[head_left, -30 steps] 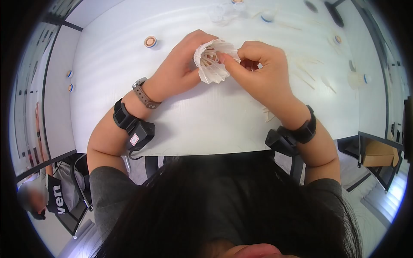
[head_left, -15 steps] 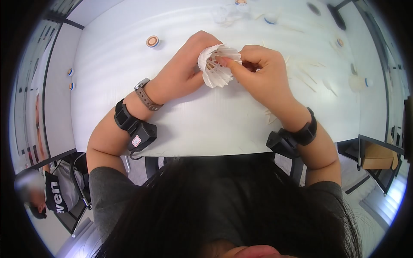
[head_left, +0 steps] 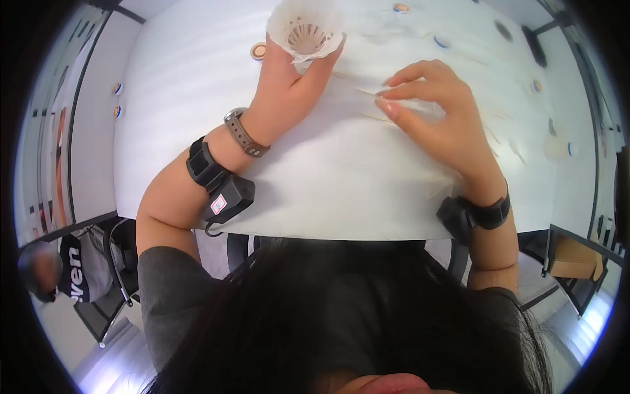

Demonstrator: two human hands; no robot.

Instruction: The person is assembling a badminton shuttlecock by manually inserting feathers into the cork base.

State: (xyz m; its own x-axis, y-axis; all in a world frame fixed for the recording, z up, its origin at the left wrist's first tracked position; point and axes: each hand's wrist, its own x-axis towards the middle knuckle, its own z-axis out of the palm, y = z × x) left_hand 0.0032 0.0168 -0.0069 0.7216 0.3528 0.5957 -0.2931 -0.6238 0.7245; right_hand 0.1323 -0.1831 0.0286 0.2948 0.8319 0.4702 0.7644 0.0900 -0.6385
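Observation:
My left hand (head_left: 292,92) is closed around a white feather shuttlecock (head_left: 305,26). Its flared skirt faces me, showing the ring of quills inside; the base is hidden. To the right, my right hand (head_left: 436,105) hovers over the table, thumb and forefinger pinched at one end of a thin pale feather shaft (head_left: 366,92). The other fingers are loosely curved. A second faint shaft (head_left: 375,117) shows just below the thumb, blurred.
A round cork-coloured base (head_left: 258,50) lies behind my left hand. Two small blue-rimmed bases (head_left: 117,88) sit at the left edge. Loose shafts and a feather (head_left: 517,152) are scattered at right. Black wrist devices are strapped on both forearms. Another person (head_left: 82,269) sits at far left.
My right hand has come out of the shuttlecock and moved right and down. My left hand has moved up and away with the shuttlecock, whose skirt now faces me more directly.

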